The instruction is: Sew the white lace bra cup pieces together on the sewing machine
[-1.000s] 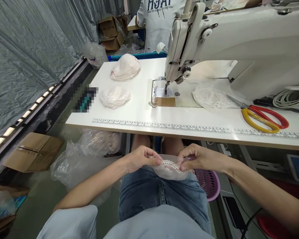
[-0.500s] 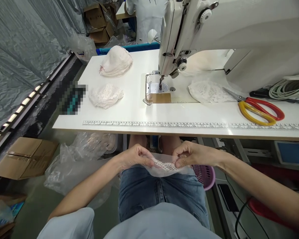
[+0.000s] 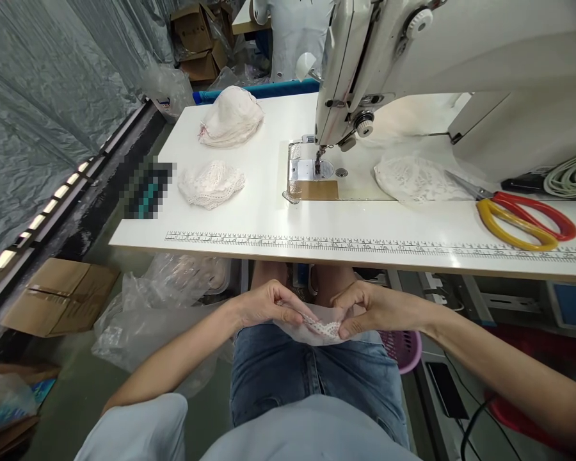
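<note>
Head view: my left hand and right hand pinch a sheer white fabric piece over my lap, on my side of the sewing machine.
Left thumb and fingers are pressed together on one end of the fabric, right thumb and fingers on the other – a strip of openwork trim shows between them. Left of the machine's needle, on the white tabletop, lie a lacy bundle and, farther from me, a pale domed piece. Right of the needle, under the machine's arm, rests a flat lace piece; farther right are scissors with red and yellow handles. Lower than the machine, beside my lap, sits a purple basket – partly hidden behind my right hand.
</note>
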`<state>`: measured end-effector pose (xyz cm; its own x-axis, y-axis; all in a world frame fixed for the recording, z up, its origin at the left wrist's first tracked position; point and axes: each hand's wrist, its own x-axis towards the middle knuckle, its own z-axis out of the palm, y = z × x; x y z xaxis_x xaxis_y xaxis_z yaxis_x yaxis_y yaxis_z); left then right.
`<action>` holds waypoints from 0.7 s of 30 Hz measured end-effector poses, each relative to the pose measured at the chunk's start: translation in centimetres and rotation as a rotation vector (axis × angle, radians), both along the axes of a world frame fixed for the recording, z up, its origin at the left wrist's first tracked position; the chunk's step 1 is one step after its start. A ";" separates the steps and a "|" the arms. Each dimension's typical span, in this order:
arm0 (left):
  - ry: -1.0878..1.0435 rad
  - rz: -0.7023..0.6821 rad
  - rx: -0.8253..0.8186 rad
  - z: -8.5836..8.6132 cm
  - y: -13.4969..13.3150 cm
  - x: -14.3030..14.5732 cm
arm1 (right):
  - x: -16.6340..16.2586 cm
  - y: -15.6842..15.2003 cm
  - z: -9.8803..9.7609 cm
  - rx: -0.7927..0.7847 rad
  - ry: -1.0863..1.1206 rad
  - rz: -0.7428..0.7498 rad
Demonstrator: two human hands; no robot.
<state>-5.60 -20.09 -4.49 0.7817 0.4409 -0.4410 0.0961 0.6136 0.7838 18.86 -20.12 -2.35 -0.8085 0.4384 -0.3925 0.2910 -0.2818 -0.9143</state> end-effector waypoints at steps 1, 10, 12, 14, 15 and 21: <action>-0.034 0.002 -0.014 -0.1 0.0 0.0 | 0.1 0.0 0.0 0.013 0.005 0.007; -0.023 0.123 0.021 2.8 1.5 -1.1 | 1.2 0.0 1.9 -0.010 0.028 0.052; 0.011 0.011 0.161 5.4 3.1 -1.6 | 1.7 1.0 4.2 0.159 -0.042 0.066; 0.063 -0.123 0.367 9.0 5.4 -1.7 | 2.1 2.6 7.2 0.440 -0.119 0.065; 0.093 -0.176 0.487 11.0 6.7 -1.6 | 2.2 3.5 8.7 0.616 -0.163 0.052; 0.294 -0.354 1.106 17.3 12.7 -0.1 | 1.8 9.8 10.0 1.500 -0.356 -0.125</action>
<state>-5.70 -7.38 12.78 0.8691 0.4742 -0.1404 0.3872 -0.4759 0.7897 20.63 -10.29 7.63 -0.7015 0.6482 0.2964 0.5932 0.7615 -0.2612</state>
